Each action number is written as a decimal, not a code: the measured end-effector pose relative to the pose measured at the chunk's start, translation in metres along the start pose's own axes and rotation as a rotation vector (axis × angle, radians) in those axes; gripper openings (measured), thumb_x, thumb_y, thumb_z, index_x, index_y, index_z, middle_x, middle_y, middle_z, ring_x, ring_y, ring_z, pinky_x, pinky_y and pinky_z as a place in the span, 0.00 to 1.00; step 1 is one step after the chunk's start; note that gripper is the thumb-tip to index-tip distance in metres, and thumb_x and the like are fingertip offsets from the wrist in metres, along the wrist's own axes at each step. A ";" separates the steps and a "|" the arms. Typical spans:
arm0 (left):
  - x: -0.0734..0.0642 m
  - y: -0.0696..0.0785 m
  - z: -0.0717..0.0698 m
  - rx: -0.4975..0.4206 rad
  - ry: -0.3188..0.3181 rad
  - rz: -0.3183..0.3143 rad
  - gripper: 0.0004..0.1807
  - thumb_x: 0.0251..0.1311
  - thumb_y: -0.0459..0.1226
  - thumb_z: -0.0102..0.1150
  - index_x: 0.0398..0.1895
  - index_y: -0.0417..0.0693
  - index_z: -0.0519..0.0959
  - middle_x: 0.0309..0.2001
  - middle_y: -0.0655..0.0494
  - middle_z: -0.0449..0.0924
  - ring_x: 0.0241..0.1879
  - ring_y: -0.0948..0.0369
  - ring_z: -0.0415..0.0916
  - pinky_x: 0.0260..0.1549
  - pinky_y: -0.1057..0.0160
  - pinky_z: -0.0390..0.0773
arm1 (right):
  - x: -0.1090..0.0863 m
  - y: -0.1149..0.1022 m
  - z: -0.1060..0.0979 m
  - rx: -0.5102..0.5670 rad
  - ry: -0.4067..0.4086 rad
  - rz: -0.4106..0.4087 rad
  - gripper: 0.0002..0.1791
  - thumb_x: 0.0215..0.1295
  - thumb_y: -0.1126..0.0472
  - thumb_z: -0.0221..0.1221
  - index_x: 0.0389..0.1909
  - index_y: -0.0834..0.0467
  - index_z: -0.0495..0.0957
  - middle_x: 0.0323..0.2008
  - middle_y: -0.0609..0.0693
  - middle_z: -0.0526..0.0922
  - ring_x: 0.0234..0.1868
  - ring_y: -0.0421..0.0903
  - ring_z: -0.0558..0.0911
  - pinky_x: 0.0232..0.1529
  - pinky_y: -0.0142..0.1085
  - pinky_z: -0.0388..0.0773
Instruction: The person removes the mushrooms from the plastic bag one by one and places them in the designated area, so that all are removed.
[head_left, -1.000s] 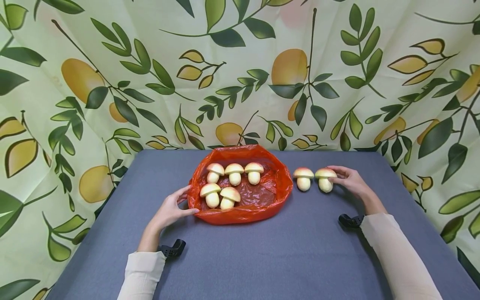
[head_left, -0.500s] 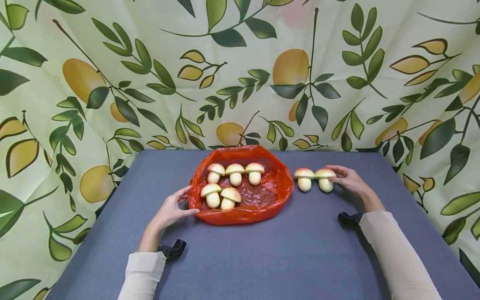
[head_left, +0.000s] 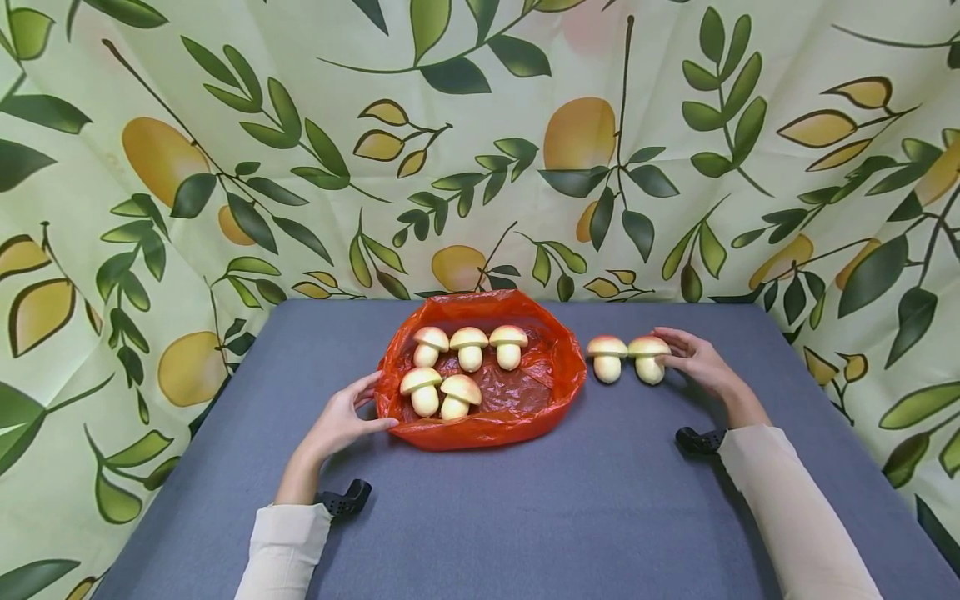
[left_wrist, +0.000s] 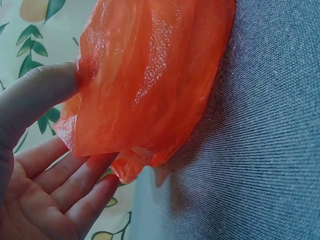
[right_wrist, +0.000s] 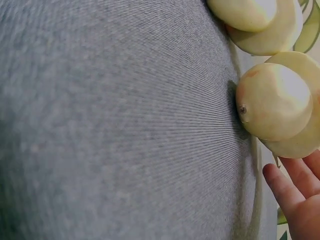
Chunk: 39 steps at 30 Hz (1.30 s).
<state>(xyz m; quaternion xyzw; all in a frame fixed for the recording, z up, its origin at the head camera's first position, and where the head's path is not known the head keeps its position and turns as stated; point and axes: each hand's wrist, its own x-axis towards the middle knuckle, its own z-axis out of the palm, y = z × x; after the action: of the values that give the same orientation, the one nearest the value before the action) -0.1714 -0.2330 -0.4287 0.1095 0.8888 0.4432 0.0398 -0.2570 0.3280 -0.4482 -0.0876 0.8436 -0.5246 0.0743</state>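
Note:
A red plastic bag (head_left: 480, 435) lies with its mouth spread wide, several mushrooms (head_left: 470, 350) with pale stems and reddish-yellow caps inside. My left hand (head_left: 341, 422) rests at the bag's left end, thumb and fingers apart and touching the plastic; the left wrist view shows its palm and nearly straight fingers. Right of the bag, two more mushrooms stand side by side on the cloth, caps touching: one nearer the bag (head_left: 607, 358), one farther right (head_left: 648, 358). My right hand (head_left: 701, 364) holds the farther mushroom between thumb and fingers; its thumb is out of the right wrist view.
A grey-blue cloth (head_left: 480, 517) covers the table. Behind and at both sides hangs a pale curtain (head_left: 480, 217) printed with leaves and fruit. Black wrist devices (head_left: 347, 497) sit at the cuffs of the sleeves.
The farther right mushroom has shifted slightly left with my right hand, so its cap meets its neighbour's. My left hand and the bag have stayed in place.

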 end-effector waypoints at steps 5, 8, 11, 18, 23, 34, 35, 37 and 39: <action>0.000 0.000 0.000 -0.004 0.002 0.004 0.43 0.50 0.35 0.72 0.68 0.31 0.62 0.64 0.30 0.69 0.62 0.36 0.71 0.63 0.41 0.71 | -0.002 -0.002 -0.001 -0.028 0.035 0.024 0.39 0.65 0.57 0.61 0.69 0.71 0.56 0.48 0.21 0.68 0.45 0.12 0.68 0.45 0.11 0.69; 0.001 0.000 0.001 -0.006 0.005 0.004 0.43 0.49 0.35 0.72 0.68 0.32 0.62 0.64 0.30 0.70 0.61 0.36 0.71 0.62 0.41 0.71 | -0.005 -0.004 -0.003 -0.044 0.052 0.041 0.38 0.65 0.56 0.61 0.69 0.70 0.57 0.47 0.20 0.68 0.45 0.12 0.68 0.44 0.11 0.70; 0.002 0.000 0.001 -0.001 0.008 0.012 0.43 0.49 0.35 0.72 0.68 0.32 0.63 0.62 0.30 0.71 0.61 0.36 0.72 0.62 0.41 0.71 | -0.009 -0.007 -0.004 -0.050 0.067 0.045 0.38 0.65 0.54 0.61 0.68 0.69 0.59 0.45 0.19 0.68 0.45 0.12 0.67 0.44 0.11 0.69; 0.003 -0.002 0.001 -0.013 0.018 0.041 0.43 0.47 0.32 0.73 0.67 0.29 0.63 0.59 0.28 0.73 0.59 0.36 0.73 0.62 0.43 0.72 | -0.015 -0.013 -0.007 -0.002 0.142 -0.030 0.32 0.66 0.58 0.60 0.64 0.70 0.63 0.42 0.15 0.74 0.46 0.14 0.73 0.43 0.10 0.70; 0.002 -0.001 0.000 -0.024 0.006 0.034 0.43 0.48 0.33 0.73 0.68 0.30 0.62 0.60 0.29 0.73 0.60 0.37 0.73 0.62 0.42 0.72 | -0.018 -0.017 -0.008 0.014 0.160 -0.054 0.30 0.66 0.60 0.60 0.64 0.69 0.65 0.42 0.16 0.76 0.46 0.15 0.76 0.43 0.10 0.72; -0.001 0.001 -0.001 -0.027 -0.004 0.010 0.43 0.49 0.34 0.72 0.68 0.31 0.62 0.61 0.30 0.72 0.61 0.36 0.72 0.62 0.42 0.72 | -0.028 -0.038 0.003 0.061 0.162 -0.089 0.26 0.66 0.61 0.59 0.62 0.67 0.67 0.42 0.18 0.79 0.46 0.18 0.78 0.43 0.12 0.73; -0.001 0.002 -0.001 -0.024 -0.004 0.011 0.43 0.49 0.34 0.72 0.68 0.32 0.62 0.61 0.30 0.72 0.61 0.36 0.72 0.62 0.42 0.72 | -0.029 -0.041 0.005 0.087 0.158 -0.107 0.25 0.66 0.62 0.59 0.61 0.67 0.68 0.43 0.20 0.80 0.46 0.19 0.79 0.43 0.13 0.74; 0.000 0.001 -0.001 -0.019 -0.006 0.010 0.43 0.49 0.34 0.72 0.68 0.31 0.62 0.61 0.30 0.72 0.61 0.36 0.72 0.62 0.41 0.72 | -0.031 -0.047 0.009 0.147 0.141 -0.145 0.22 0.66 0.65 0.59 0.59 0.67 0.70 0.44 0.23 0.81 0.46 0.22 0.81 0.43 0.14 0.76; 0.000 0.000 0.000 -0.016 -0.004 0.009 0.43 0.50 0.35 0.72 0.68 0.32 0.62 0.61 0.30 0.72 0.61 0.36 0.72 0.62 0.41 0.71 | -0.033 -0.051 0.013 0.190 0.129 -0.180 0.20 0.65 0.68 0.59 0.57 0.66 0.71 0.45 0.26 0.83 0.47 0.24 0.82 0.43 0.14 0.77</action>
<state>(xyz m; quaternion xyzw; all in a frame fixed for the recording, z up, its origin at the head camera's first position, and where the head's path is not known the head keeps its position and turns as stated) -0.1713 -0.2329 -0.4287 0.1141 0.8847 0.4502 0.0406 -0.2186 0.3014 -0.4067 -0.1216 0.7818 -0.6112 -0.0194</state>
